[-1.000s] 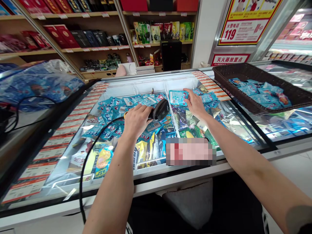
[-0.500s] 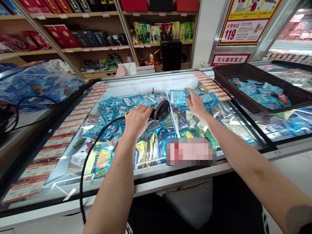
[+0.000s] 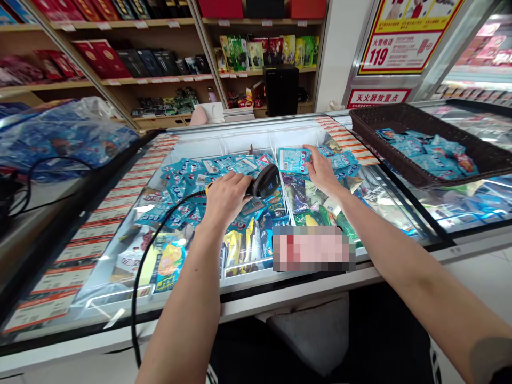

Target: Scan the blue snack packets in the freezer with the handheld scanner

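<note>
My left hand (image 3: 227, 194) is wrapped round the handle of a black corded barcode scanner (image 3: 265, 181), whose head points to the right. Its cable (image 3: 141, 266) loops down past my left forearm. My right hand (image 3: 320, 168) pinches the right edge of a small light-blue packet (image 3: 293, 160), with a white barcode patch toward the scanner. Below both hands, an open chest freezer (image 3: 236, 300) holds many loose blue packets (image 3: 180, 184) and other ice-cream wrappers. A white wire divider (image 3: 286, 200) runs between the hands.
A dark woven basket (image 3: 416, 173) of blue packets stands on the freezer's right side. At left lies a plastic bag (image 3: 68, 136) of more packets. Price labels (image 3: 96, 232) line the glass. A blurred-out flat object (image 3: 314, 249) rests on the front rim. Stocked shelves (image 3: 160, 80) stand behind.
A small blue light now shows on the scanner's head. Both hands, the scanner and the packet stay almost in the same place.
</note>
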Tool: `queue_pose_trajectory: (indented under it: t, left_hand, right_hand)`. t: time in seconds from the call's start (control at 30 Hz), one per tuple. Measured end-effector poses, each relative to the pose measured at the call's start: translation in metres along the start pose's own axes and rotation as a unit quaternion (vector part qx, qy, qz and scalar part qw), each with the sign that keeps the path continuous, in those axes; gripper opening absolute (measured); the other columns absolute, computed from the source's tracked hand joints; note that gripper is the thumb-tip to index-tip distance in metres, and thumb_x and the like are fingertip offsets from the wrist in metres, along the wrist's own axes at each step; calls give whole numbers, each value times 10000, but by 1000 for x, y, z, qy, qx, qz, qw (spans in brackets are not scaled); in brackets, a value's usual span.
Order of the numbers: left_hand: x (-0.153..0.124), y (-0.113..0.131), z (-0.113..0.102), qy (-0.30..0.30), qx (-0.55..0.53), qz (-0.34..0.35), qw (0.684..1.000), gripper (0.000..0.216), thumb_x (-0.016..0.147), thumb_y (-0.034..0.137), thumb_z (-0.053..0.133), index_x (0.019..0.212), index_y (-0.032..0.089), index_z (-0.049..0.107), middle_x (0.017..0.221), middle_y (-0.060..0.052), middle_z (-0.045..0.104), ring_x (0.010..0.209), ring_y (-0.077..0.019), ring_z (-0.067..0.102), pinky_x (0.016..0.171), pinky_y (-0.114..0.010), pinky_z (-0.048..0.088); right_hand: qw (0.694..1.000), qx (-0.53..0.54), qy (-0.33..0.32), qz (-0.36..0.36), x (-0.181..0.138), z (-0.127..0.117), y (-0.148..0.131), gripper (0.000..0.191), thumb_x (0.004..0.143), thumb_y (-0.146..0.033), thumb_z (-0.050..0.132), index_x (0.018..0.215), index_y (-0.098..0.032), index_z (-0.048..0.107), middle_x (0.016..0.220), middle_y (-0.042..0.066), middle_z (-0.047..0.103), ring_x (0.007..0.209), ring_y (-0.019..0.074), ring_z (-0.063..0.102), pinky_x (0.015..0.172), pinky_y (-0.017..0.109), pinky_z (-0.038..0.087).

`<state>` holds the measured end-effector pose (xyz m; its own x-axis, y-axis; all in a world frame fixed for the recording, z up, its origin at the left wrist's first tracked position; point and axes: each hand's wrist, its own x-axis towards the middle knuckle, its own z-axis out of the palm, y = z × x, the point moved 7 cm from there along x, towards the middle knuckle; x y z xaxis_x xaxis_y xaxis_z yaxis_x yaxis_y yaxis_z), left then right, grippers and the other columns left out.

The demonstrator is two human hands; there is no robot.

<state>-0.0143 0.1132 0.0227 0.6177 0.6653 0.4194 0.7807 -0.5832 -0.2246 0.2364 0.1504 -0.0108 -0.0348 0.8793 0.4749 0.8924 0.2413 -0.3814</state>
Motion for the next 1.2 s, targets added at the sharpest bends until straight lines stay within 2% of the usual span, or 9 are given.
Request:
queue_pose_trajectory:
  t: [0.2, 0.37, 0.53, 0.63, 0.7, 0.8, 0.9, 1.03, 1.2]
  left_hand:
    - [0, -3, 1, -1, -2, -7, 1000, 338, 830, 271, 654, 1159, 199, 622, 987, -111, 691, 1017, -300, 610, 794, -386, 448]
    - [-7, -24, -6, 31, -2, -73, 997, 329, 851, 276, 615, 1175, 222, 604, 1012, -118, 683, 1035, -316, 594, 807, -398, 437]
    - [-18, -50, -10, 66, 29, -158, 985, 351, 835, 317, 623, 1173, 227, 590, 1035, -120, 677, 1047, -328, 581, 806, -403, 434]
    - [-24, -62, -9, 85, 35, -193, 977, 361, 821, 306, 627, 1167, 210, 590, 1029, -128, 676, 1030, -334, 583, 797, -407, 435]
    - [-27, -69, -6, 92, 40, -209, 973, 349, 811, 298, 631, 1145, 200, 598, 1015, -132, 679, 1010, -333, 586, 794, -407, 437]
    - [-32, -78, -1, 104, 39, -232, 966, 325, 804, 309, 637, 1107, 192, 614, 998, -139, 684, 987, -328, 588, 800, -408, 441]
    - [-36, -85, 0, 118, 26, -260, 958, 326, 812, 338, 631, 1099, 185, 623, 1008, -146, 687, 992, -329, 587, 811, -410, 448]
    - [-39, -90, -1, 95, 11, -319, 943, 320, 832, 343, 616, 1108, 181, 622, 1045, -146, 685, 1050, -333, 579, 859, -414, 453]
    - [-40, -93, -5, 80, -5, -357, 931, 306, 845, 356, 617, 1099, 185, 619, 1091, -144, 680, 1103, -338, 572, 898, -423, 459]
  right_hand:
    - [1000, -4, 5, 1, 1, 2, 3, 532, 974, -299, 243, 1481, -149, 301, 1095, 139, 642, 1098, 310, 559, 941, 472, 394]
    - [997, -42, 42, 48, 3, -4, 17, 563, 999, -353, 191, 1501, -119, 291, 1038, 169, 650, 1074, 329, 566, 944, 509, 393]
    - [982, -106, 101, 119, -3, -22, 30, 553, 968, -361, 302, 1422, -89, 461, 1209, 252, 583, 1173, 403, 472, 940, 589, 367]
    - [984, -101, 129, 77, -7, -28, 21, 513, 959, -408, 357, 1359, -169, 572, 1354, 219, 519, 1233, 414, 412, 950, 596, 357]
    - [991, -100, 90, 7, -7, -21, 8, 478, 971, -425, 363, 1317, -220, 620, 1392, 159, 529, 1261, 381, 407, 1001, 583, 331]
    - [991, -116, 15, -71, -8, -5, -8, 427, 986, -443, 374, 1190, -257, 700, 1325, 92, 616, 1248, 317, 450, 1101, 583, 227]
    - [989, -134, 9, -55, -8, -1, -8, 374, 977, -428, 424, 1090, -247, 730, 1220, 82, 677, 1177, 292, 510, 1125, 580, 180]
    - [987, -156, 33, -17, -7, -8, -5, 351, 971, -371, 433, 1018, -203, 737, 1193, 104, 684, 1162, 301, 524, 1122, 571, 186]
    - [990, -119, 30, -66, -6, -6, -25, 329, 972, -341, 453, 1126, -194, 704, 1243, 95, 672, 1198, 281, 527, 1119, 513, 242]
